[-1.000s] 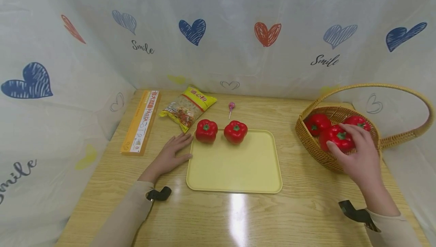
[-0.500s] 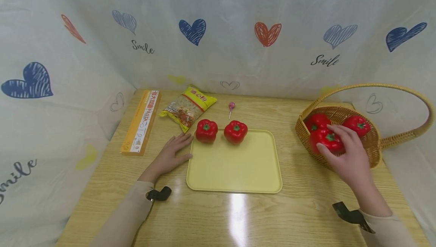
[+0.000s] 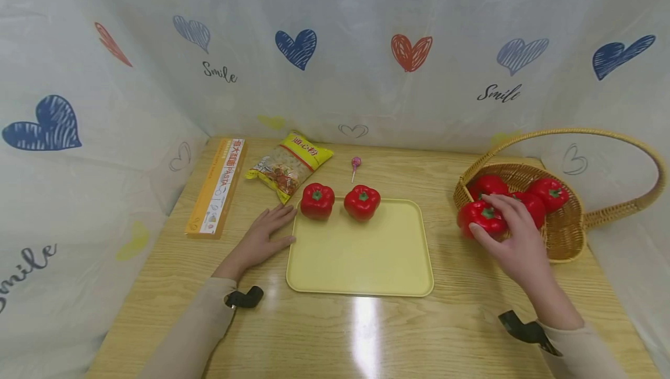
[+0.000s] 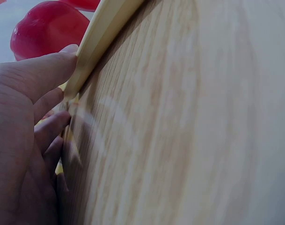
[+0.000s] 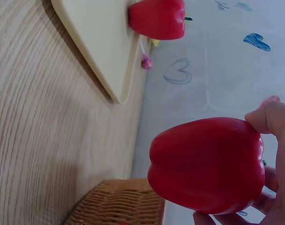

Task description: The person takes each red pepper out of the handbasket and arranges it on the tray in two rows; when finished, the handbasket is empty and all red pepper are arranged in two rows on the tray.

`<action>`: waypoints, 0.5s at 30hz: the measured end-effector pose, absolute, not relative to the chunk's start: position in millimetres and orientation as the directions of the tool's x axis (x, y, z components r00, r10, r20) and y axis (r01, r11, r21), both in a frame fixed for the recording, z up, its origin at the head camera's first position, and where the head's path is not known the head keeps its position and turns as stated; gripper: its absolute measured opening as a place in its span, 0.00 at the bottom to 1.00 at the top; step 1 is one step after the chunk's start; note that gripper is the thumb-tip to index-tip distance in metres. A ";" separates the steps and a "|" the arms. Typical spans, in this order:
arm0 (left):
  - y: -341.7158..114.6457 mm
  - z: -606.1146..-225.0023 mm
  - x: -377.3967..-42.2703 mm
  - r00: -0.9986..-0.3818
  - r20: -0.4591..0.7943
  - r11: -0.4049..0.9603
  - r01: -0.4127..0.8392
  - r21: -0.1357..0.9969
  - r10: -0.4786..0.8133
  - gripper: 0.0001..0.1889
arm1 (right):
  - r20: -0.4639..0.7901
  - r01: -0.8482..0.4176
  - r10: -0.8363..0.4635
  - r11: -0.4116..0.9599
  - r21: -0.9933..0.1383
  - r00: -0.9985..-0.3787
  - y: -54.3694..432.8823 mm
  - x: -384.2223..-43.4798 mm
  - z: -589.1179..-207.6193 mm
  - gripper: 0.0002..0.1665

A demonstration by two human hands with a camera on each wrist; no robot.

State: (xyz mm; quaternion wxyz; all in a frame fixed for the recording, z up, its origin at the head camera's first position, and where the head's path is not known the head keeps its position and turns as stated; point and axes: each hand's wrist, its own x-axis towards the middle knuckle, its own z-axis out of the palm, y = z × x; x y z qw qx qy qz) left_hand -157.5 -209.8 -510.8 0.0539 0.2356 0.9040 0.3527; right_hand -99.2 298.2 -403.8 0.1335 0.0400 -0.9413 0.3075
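Note:
My right hand (image 3: 515, 239) grips a red bell pepper (image 3: 476, 220) between thumb and fingers, over the left rim of a wicker basket (image 3: 570, 254). In the right wrist view this pepper (image 5: 205, 164) hangs above the table, its green stem toward the palm. Three more red peppers (image 3: 549, 194) lie in the basket. My left hand (image 3: 263, 238) rests on the table, its fingertips at the left edge of a yellow tray (image 3: 361, 260). The left wrist view has the thumb (image 4: 55, 70) on the tray's rim. Two red peppers (image 3: 362, 202) stand along the tray's far edge.
Left of the tray lie an orange pasta box (image 3: 217, 187) and a yellow pasta bag (image 3: 290, 164). A pink lollipop (image 3: 356, 162) lies behind the tray. The basket's tall handle (image 3: 628, 138) arches over the right side, and a printed curtain (image 3: 356, 94) borders the table.
My right hand has carried the pepper leftward from among the others to the basket's left rim, uncovering another pepper behind it. The left hand has stayed still.

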 end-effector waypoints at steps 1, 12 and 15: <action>-209.8 -510.8 -157.5 -0.883 0.068 0.640 0.388 0.663 0.464 0.36 | 0.278 -0.164 0.001 0.805 -0.570 -0.961 296.5 -99.5 -403.9 0.37; -209.8 -510.9 -158.9 -0.884 0.057 0.646 0.381 0.661 0.464 0.36 | 0.291 -0.221 -0.051 0.776 -0.591 -0.955 283.1 -103.8 -412.5 0.36; -210.0 -511.2 -158.9 -0.884 0.057 0.644 0.381 0.663 0.464 0.36 | 0.296 -0.235 -0.062 0.767 -0.597 -0.953 279.9 -105.7 -416.4 0.35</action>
